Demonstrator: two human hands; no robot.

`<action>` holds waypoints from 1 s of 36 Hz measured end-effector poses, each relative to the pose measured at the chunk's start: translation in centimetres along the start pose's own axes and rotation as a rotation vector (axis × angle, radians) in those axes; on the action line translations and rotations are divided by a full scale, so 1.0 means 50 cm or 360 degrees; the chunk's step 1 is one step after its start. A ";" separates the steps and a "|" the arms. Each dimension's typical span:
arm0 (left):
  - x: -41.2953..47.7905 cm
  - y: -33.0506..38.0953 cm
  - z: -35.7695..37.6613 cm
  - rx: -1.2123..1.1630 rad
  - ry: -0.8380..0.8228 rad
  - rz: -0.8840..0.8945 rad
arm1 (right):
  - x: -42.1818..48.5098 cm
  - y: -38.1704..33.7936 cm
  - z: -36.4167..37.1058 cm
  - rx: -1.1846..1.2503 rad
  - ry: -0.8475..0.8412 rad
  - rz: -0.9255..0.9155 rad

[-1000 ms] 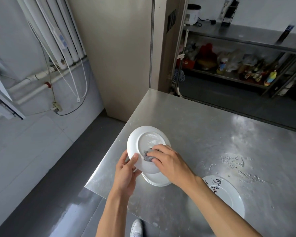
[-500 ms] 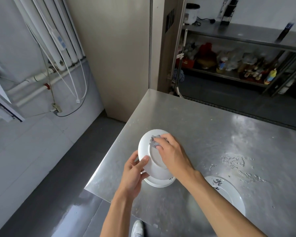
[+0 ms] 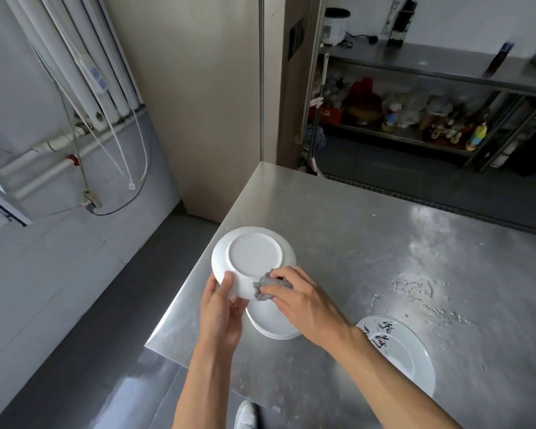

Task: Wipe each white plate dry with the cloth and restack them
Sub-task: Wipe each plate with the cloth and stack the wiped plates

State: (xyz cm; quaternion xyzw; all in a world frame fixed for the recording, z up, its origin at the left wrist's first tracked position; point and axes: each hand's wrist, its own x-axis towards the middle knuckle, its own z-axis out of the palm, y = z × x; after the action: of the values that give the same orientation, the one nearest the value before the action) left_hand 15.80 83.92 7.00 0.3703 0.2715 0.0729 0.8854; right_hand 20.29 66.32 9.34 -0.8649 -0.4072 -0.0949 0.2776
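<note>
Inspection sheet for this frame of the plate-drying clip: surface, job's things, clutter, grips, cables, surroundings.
Surface: steel table; water droplets right of the hands.
Job's things: white plate held tilted, underside to the camera; grey cloth on its lower rim; plate stack beneath; inscribed plate apart, to the right.
Clutter: nothing seen.
Grips: left hand holds the plate's rim; right hand holds the bunched cloth against the plate.
Cables: white cords and power strip on the left wall.
Surroundings: shelving with bottles, rice cooker, a shoe below.
</note>
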 end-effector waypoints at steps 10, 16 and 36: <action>-0.021 0.019 -0.027 0.0177 -0.0224 -0.0118 | -0.018 0.044 -0.028 0.0076 0.0258 0.0621; -0.052 0.024 -0.018 0.0591 -0.0468 -0.0133 | 0.017 0.061 -0.048 0.0087 0.0268 0.0800; -0.065 0.012 -0.005 0.0296 -0.0150 0.0098 | 0.038 -0.077 0.030 0.0129 -0.0080 0.0152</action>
State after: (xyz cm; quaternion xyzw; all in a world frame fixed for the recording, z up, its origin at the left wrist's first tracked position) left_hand 12.96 83.43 8.65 0.4619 0.2236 0.0572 0.8564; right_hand 18.50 70.37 10.38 -0.8735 -0.3758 -0.0433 0.3063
